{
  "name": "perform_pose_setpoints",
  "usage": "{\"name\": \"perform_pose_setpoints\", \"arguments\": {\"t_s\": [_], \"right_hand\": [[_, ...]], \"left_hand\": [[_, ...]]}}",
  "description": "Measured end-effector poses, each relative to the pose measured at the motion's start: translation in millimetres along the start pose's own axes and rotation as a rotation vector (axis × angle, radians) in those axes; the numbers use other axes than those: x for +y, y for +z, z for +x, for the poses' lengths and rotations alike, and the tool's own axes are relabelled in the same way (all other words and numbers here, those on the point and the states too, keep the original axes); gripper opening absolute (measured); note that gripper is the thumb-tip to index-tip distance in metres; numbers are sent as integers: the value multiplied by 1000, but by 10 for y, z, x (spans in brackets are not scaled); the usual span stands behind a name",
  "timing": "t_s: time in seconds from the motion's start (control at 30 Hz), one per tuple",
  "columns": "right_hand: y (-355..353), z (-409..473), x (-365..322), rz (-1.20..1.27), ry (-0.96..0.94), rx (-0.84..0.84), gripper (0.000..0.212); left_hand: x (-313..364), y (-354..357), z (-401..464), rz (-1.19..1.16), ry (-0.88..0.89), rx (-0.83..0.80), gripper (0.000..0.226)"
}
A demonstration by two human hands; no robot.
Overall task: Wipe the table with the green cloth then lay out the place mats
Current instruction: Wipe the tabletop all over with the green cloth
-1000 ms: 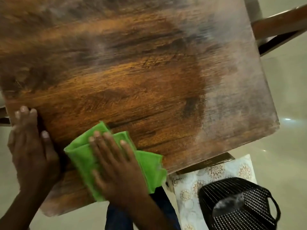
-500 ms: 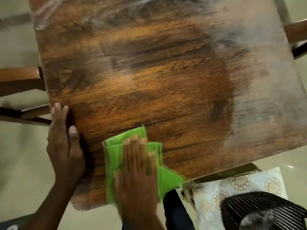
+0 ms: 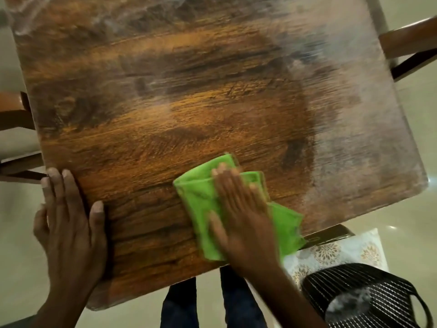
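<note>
A folded green cloth (image 3: 201, 202) lies on the dark wooden table (image 3: 165, 102) near its front edge. My right hand (image 3: 243, 216) presses flat on the cloth with straight fingers, blurred by motion. My left hand (image 3: 68, 223) rests on the table's left front edge, fingers over the rim and thumb lying on the top. A floral-patterned mat (image 3: 340, 252) lies below the table's front right edge, partly under a black basket.
A black mesh basket (image 3: 369, 297) sits on the patterned mat at the lower right. Wooden chair parts stick out at the left (image 3: 14, 110) and at the upper right (image 3: 409, 41). The table's right side looks hazy with streaks. My legs show below the front edge.
My right hand has slid the green cloth to the right along the table's front edge. My left hand has kept its place on the left edge while the view shifted.
</note>
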State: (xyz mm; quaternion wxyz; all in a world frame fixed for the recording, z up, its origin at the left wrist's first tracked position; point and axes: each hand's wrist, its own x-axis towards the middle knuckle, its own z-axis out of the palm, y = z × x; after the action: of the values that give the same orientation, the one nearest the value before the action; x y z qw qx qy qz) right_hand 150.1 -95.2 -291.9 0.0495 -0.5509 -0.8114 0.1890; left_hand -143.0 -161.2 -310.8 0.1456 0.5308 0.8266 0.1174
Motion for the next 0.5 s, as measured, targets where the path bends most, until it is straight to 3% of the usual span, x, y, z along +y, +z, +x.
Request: {"name": "perform_pose_setpoints", "arguments": {"t_s": [0.13,0.23,0.4,0.5], "right_hand": [[-377,-23,974,-92,303,85,70],[-390,3,962,-133,392,121,68],[141,-111,-263,-115,131,-94,72],[502,-79,-1046,-113,-83,-102,87]], "left_hand": [[-65,43,2,68,24,-22,73],[-188,167,-1,-9,-34,-23,73],[-55,157,-2,22,-3,18,72],[1,144,-26,36,-17,92,70]]}}
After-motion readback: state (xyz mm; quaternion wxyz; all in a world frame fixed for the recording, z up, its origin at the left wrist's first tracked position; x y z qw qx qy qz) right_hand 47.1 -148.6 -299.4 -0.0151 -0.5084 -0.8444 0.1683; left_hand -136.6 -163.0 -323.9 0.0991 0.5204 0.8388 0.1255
